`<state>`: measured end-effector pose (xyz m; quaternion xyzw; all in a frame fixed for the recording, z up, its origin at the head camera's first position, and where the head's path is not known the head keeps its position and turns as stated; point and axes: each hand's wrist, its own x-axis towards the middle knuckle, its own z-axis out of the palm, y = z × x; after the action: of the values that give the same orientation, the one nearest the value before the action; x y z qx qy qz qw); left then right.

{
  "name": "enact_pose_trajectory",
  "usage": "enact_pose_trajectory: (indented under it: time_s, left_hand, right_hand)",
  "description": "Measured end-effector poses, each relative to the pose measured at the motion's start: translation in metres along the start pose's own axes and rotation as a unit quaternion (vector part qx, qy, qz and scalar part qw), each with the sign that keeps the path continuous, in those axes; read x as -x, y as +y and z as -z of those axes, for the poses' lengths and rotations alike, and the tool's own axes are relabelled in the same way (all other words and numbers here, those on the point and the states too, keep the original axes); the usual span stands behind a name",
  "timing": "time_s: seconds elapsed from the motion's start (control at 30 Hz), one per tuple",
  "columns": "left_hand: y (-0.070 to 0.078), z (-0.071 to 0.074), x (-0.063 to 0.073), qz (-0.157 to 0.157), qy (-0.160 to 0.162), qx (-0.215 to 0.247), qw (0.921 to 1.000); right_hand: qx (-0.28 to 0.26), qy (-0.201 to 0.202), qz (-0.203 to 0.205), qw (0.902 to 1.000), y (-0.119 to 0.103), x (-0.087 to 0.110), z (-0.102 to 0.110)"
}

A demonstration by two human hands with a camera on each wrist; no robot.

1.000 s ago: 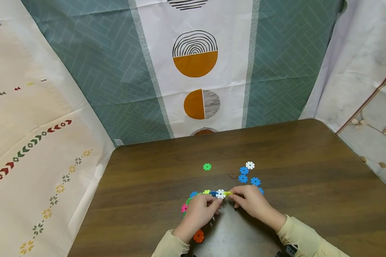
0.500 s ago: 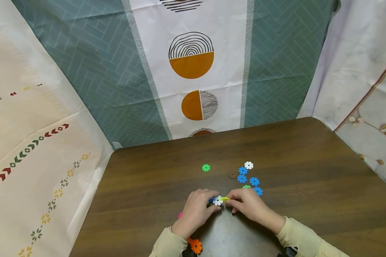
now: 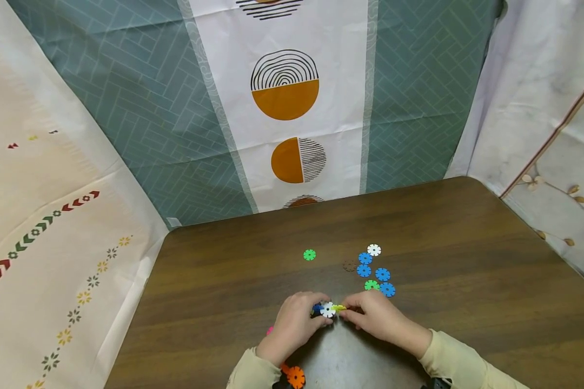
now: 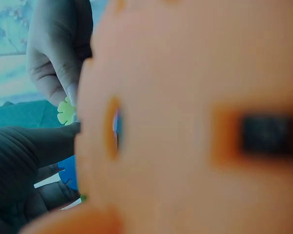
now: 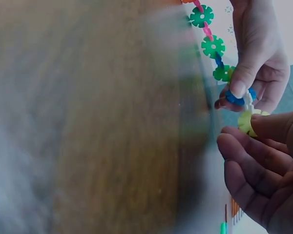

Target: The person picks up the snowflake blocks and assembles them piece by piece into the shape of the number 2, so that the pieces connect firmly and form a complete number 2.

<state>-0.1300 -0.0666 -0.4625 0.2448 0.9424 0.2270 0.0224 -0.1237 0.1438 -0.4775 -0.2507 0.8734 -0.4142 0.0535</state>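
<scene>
A chain of notched plastic snowflake discs runs from my left hand [image 3: 294,321]. In the right wrist view, its green discs [image 5: 213,47] alternate with pink and dark blue ones seen edge-on. My left thumb and fingers pinch a blue disc [image 5: 234,99] near the chain's end. A white disc [image 3: 328,309] links it to a yellow disc [image 5: 245,122], which my right hand [image 3: 375,313] pinches between thumb and fingertips. An orange disc [image 3: 296,377] hangs by the left wrist and, blurred, fills most of the left wrist view. My left hand hides part of the chain.
Loose discs lie on the brown table [image 3: 224,270] beyond my hands: a green disc [image 3: 309,254], a white one [image 3: 374,250], several blue discs [image 3: 364,270], another green disc [image 3: 372,285] and a brown disc [image 3: 350,265]. Patterned cloths [image 3: 175,108] hang around the table.
Both hands have come slightly nearer the body with the chain. My left hand now covers more of it, and a loose green disc shows beyond the right hand.
</scene>
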Motion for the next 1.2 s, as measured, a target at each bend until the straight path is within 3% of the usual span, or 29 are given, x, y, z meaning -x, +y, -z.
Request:
enact_pose_trajectory:
  time_s: [0.27,0.5,0.77,1.0,1.1,1.2]
  left_hand:
    - [-0.002,0.001,0.001,0.0,-0.011,0.003,0.9999]
    - [-0.003,0.001,0.001,-0.001,-0.015,0.005,0.9999]
    - [-0.004,0.001,0.002,-0.01,-0.016,0.021,0.9996]
    - [-0.005,0.0,0.001,-0.006,-0.01,0.035,0.9993]
    - [-0.006,0.0,0.001,0.002,-0.005,0.037,0.9993]
    - [-0.007,0.0,0.0,0.007,-0.002,0.04,0.9992]
  right_hand:
    - [0.067,0.001,0.034,0.9972,-0.006,0.0,-0.003]
    - [0.077,0.005,0.047,0.9959,-0.006,-0.001,-0.003]
    - [0.077,0.0,0.035,0.9964,-0.005,0.001,-0.002]
    - [0.085,0.01,0.036,0.9957,0.003,0.0,0.011]
    - [0.127,0.042,0.008,0.991,0.008,-0.002,0.021]
    - [0.204,0.076,-0.029,0.9757,0.014,-0.004,0.03]
